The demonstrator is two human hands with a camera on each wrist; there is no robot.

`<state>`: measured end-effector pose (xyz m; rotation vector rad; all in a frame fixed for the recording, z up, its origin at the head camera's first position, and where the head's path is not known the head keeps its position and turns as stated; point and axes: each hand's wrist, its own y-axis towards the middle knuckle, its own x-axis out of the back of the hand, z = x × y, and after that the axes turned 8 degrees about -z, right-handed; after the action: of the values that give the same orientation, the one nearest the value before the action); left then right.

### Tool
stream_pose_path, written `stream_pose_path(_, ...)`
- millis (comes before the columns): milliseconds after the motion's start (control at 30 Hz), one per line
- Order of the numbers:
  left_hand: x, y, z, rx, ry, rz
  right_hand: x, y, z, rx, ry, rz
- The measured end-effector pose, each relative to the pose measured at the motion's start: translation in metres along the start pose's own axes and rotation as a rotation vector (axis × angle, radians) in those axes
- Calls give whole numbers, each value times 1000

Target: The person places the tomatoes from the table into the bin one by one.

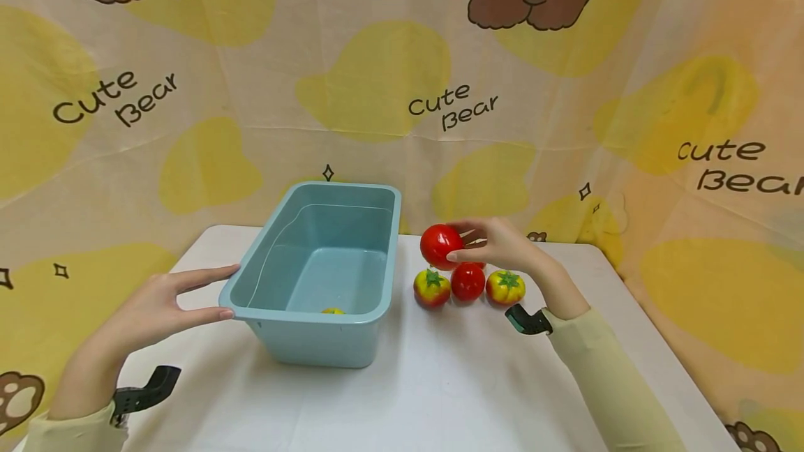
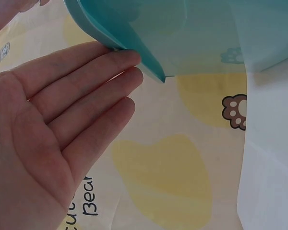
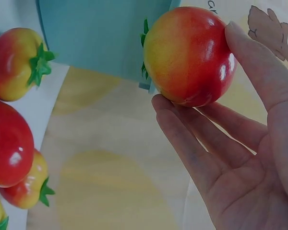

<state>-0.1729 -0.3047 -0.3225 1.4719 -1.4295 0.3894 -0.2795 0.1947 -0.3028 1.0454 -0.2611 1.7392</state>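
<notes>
My right hand (image 1: 496, 246) pinches a shiny red tomato (image 1: 437, 243) between thumb and fingers, just above the table. The right wrist view shows that tomato (image 3: 187, 57) turning yellow toward its green leafy top. Below the hand sit a yellow-red tomato (image 1: 431, 288), a red tomato (image 1: 467, 282) and a yellow tomato (image 1: 505, 288), with another partly hidden behind. With straight fingers, my left hand (image 1: 157, 305) touches the near left corner of a light blue plastic bin (image 1: 308, 316). A bit of something yellow (image 1: 333, 311) shows inside, mostly hidden by the near wall.
Everything stands on a white table (image 1: 440, 396). A printed cloth (image 1: 377, 54) with bears and lettering hangs behind it and along the right side. The bin is to the left of the tomatoes, close to the back edge.
</notes>
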Motion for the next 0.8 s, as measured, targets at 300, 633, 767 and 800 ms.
stream_pose_path(300,-1,1,2,-12,-16,-8,3,13,11,-5,18,5)
stream_pose_path(633,-1,0,1,-11,-7,-17,4,28,26,52,61,24)
stream_pose_path(767,-1,0,2,-11,-14,-16,4,33,31,58,68,32)
stream_pose_path(800,-2,0,3,-14,-16,-15,4,34,33,64,69,35)
